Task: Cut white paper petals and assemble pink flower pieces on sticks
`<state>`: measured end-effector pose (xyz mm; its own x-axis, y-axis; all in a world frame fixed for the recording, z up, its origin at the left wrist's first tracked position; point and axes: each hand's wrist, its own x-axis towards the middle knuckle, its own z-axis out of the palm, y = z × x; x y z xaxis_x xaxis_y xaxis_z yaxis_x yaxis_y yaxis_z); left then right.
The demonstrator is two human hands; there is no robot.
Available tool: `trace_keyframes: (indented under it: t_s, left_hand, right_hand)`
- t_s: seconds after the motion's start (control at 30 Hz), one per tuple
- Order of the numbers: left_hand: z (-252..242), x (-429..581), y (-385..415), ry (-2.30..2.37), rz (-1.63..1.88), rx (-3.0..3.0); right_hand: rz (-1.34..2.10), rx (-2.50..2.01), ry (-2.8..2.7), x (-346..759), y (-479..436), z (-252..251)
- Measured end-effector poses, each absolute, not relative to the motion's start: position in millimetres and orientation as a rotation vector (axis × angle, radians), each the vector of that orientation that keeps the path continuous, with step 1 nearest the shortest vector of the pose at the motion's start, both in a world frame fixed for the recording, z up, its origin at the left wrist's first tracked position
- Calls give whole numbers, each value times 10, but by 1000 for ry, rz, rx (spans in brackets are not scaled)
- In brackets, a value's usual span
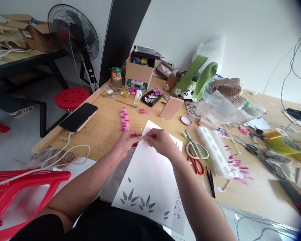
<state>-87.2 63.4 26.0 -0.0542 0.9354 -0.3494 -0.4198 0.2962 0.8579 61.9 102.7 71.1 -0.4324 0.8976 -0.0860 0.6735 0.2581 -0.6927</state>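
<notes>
A white sheet (137,167) with grey leaf-shaped marks or cut-outs lies tilted in front of me, its near end by my lap. My left hand (127,143) is closed in a pinch at the sheet's left edge. Over the sheet's upper part, my right hand (162,141) is also pinched, its fingertips almost meeting those of the left. Whatever is between the fingertips is too small to make out. Under the sheet rests a greyish translucent sheet (179,217) with lettering. Beyond my left hand stands a column of pink fluffy flower pieces (124,119).
Right of the sheet lie white-handled scissors (197,149), red-handled scissors (197,165), black tweezers (210,182) and a clear plastic roll (213,152). A phone (79,117) with a white cable lies left. Behind stand a glue bottle (140,93), cardboard box (139,72) and green bag (193,80).
</notes>
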Motion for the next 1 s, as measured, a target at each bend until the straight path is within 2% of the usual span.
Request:
trace_keyframes:
  t_s: [0.57,0.83,1.0]
  left_hand:
    - [227,-852,628,1145,1198,608]
    - [194,-868,628,1123,1186,641]
    - [167,-871,632,1138,1196,629]
  right_hand:
    - [995,-1493,-2413,626,1176,744]
    - [1219,-1491,-2508,622,1258,812]
    - [1245,-1463,-2525,645,1267,771]
